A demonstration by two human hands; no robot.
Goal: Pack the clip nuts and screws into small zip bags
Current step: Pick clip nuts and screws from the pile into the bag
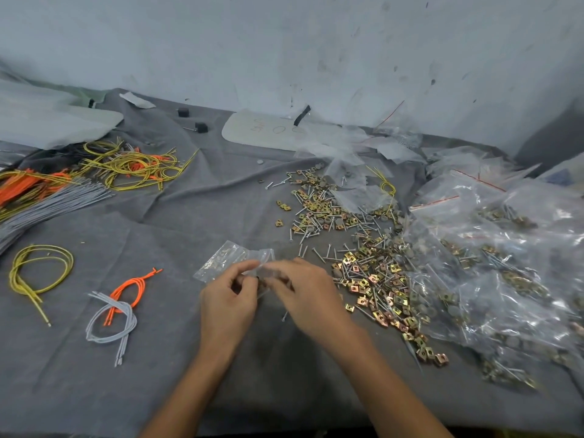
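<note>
Nearest, left hand (228,300) and right hand (305,289), fingers (249,265) of both curled, pinching a small clear plastic zip bag (222,258) over the grey cloth-covered bench (158,222). Right of the fingers, loose brass-coloured square clip nuts (374,281) among slim silver screws (318,254).

My left grip (229,298) and right grip (303,289) cover the near half of the small zip bag (221,259); what sits inside it is a dark blur. My forearms (395,390) run off the bottom edge. The filled bags (505,263) are cut by the right edge, the grey wires (47,207) by the left. Marks on the pale board (268,129) are too small to read.
</note>
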